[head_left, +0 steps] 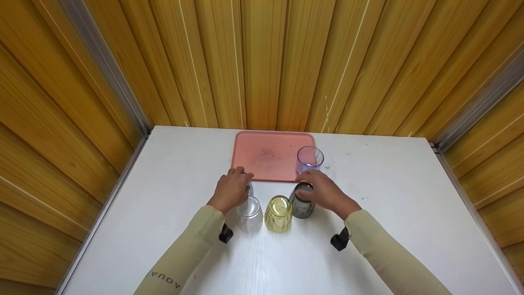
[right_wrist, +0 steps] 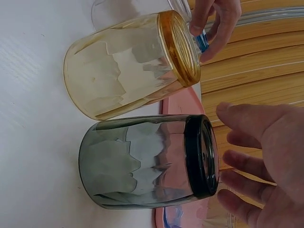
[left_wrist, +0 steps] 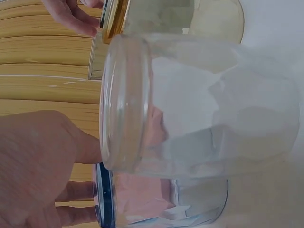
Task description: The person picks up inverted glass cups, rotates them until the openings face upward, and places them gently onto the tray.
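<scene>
My left hand [head_left: 232, 188] grips the base of an upside-down blue-tinted glass [left_wrist: 105, 197], its fingers and thumb around the dark blue rim. In front of that glass stands a clear glass [head_left: 250, 215], also bottom up, hiding part of it in the left wrist view. My right hand [head_left: 323, 190] hovers at the upturned base of a smoky grey glass [right_wrist: 142, 161]. In the right wrist view its fingers are spread, with a gap to the base. Between the clear and grey glasses is an upside-down yellow glass [head_left: 278, 215].
A pink rectangular tray [head_left: 266, 157] lies toward the back of the white table [head_left: 184, 164]. At its right front corner stands an upright bluish-purple glass [head_left: 310, 157], just beyond my right hand. Wood-patterned walls [head_left: 266, 61] enclose the table at the back and sides.
</scene>
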`<state>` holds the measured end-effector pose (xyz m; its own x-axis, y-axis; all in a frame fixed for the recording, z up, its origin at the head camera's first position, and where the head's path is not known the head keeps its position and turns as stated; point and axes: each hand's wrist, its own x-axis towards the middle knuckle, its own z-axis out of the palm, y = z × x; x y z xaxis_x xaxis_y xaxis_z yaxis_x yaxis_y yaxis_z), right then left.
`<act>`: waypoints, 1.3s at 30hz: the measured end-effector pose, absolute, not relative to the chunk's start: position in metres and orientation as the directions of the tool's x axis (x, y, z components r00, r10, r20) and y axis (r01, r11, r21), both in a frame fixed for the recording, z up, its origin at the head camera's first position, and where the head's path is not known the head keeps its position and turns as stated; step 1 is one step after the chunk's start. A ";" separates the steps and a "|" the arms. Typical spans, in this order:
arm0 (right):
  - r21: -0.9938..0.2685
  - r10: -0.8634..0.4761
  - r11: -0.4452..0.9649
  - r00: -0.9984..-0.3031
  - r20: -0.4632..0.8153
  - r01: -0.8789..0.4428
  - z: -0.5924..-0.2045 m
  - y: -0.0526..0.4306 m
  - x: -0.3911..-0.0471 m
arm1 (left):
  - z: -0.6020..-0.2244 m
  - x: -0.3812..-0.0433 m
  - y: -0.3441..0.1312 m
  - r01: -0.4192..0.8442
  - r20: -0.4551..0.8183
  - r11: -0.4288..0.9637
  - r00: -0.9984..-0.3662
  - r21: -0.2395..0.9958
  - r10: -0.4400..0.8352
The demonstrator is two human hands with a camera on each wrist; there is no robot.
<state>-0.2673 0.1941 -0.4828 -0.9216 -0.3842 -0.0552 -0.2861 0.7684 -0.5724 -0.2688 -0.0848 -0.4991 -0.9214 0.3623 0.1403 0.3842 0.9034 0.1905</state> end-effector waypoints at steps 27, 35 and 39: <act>-0.592 -0.353 0.752 -0.935 0.008 -0.289 -0.485 0.183 -0.272 | -0.483 -0.267 -0.079 0.396 0.194 0.901 -0.912 0.176 0.363; -0.588 -0.356 0.745 -0.933 0.050 -0.316 -0.487 0.180 -0.273 | -0.475 -0.264 -0.075 0.388 0.195 0.904 -0.915 0.179 0.354; -0.603 -0.353 0.738 -0.935 0.040 -0.304 -0.488 0.179 -0.273 | -0.473 -0.263 -0.073 0.382 0.189 0.906 -0.918 0.181 0.349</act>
